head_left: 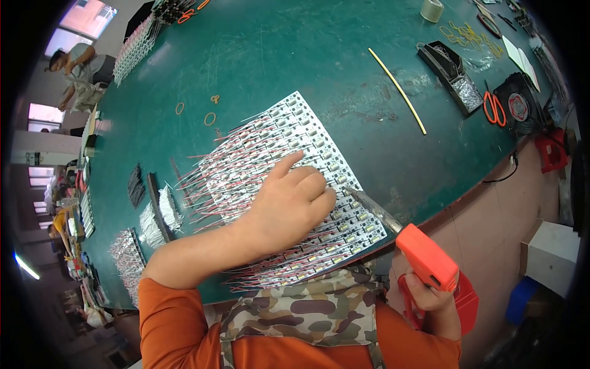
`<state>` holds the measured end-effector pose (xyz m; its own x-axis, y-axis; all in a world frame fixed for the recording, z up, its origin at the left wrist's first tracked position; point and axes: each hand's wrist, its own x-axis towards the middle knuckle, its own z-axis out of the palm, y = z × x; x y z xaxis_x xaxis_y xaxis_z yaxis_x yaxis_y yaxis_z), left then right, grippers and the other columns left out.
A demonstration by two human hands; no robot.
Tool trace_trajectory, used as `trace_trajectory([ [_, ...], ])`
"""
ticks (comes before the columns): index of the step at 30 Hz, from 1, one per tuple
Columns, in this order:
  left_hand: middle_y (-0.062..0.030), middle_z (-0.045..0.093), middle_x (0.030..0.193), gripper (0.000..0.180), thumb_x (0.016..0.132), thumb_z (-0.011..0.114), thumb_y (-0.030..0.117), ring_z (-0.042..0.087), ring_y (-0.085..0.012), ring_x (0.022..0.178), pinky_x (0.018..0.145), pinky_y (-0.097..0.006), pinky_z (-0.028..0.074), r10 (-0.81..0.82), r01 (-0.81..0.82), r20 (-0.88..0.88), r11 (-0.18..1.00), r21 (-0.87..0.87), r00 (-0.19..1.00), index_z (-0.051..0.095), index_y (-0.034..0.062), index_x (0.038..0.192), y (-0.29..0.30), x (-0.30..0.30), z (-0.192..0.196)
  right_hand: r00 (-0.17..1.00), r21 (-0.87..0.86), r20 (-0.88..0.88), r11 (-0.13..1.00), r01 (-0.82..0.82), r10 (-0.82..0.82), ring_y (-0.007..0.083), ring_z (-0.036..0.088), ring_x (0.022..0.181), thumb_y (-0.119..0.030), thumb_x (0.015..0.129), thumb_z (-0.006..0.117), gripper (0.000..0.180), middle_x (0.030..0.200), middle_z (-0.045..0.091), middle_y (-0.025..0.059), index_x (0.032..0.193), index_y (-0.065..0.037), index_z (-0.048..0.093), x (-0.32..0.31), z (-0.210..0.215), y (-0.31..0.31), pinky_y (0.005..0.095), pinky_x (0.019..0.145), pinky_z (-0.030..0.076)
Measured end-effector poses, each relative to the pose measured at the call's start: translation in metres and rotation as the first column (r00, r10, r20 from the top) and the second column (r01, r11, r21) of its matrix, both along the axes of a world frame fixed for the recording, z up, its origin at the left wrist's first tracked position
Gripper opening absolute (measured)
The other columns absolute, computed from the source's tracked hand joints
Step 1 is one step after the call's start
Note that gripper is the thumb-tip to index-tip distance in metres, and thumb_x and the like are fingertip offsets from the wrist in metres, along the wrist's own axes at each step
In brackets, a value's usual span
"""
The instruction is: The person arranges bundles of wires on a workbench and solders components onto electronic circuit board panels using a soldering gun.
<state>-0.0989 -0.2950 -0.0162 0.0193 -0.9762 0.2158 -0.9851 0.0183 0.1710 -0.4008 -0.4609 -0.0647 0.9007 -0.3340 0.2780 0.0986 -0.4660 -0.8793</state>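
A white panel of small circuit boards (316, 138) lies on the green table, with rows of red and black wires sticking out to its left. My left hand (292, 200) rests over the panel, one finger stretched out and the others curled closed; anything pinched in the fingertips is hidden. My right hand (430, 295) grips the red handle of a soldering gun (427, 255) beyond the table's near edge. The gun's metal tip reaches the panel just right of my left fingertips. Whether it touches a pad is too small to tell.
Bundles of white wires (153, 224) and black wires (136, 184) lie left of the panel. A yellow stick (398, 92), a black box (452, 74), orange-handled scissors (493, 109) and a small black fan (519, 104) are at right. Another person (86, 67) is at the far left.
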Motion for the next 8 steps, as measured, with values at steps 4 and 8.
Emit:
trace_trajectory([
  [4,-0.0050,0.060,0.090,0.020,0.076,0.064,0.012,0.063,-0.0227,0.097,0.104,-0.052,0.043,-0.022,0.021,0.043,0.999,0.029,0.999,0.067,0.0095,0.096,0.001,-0.006,-0.014,1.000,0.068,0.010,0.998,-0.013,0.012,0.0187,0.065,0.067,0.000,0.078,0.071,0.059,0.091,0.068,0.0142,0.131,0.010,0.047,0.003,-0.001,0.001,0.0302,0.064,0.053],
  [8,-0.0041,0.059,0.089,0.022,0.076,0.066,0.014,0.063,-0.0218,0.099,0.105,-0.052,0.042,-0.036,0.032,0.074,0.998,0.056,0.997,0.068,0.0104,0.097,0.002,-0.007,-0.017,0.999,0.109,-0.015,0.993,-0.032,0.034,0.0199,0.065,0.067,0.000,0.079,0.070,0.061,0.092,0.069,0.0144,0.134,0.009,0.044,0.003,-0.001,0.002,0.0305,0.065,0.054],
])
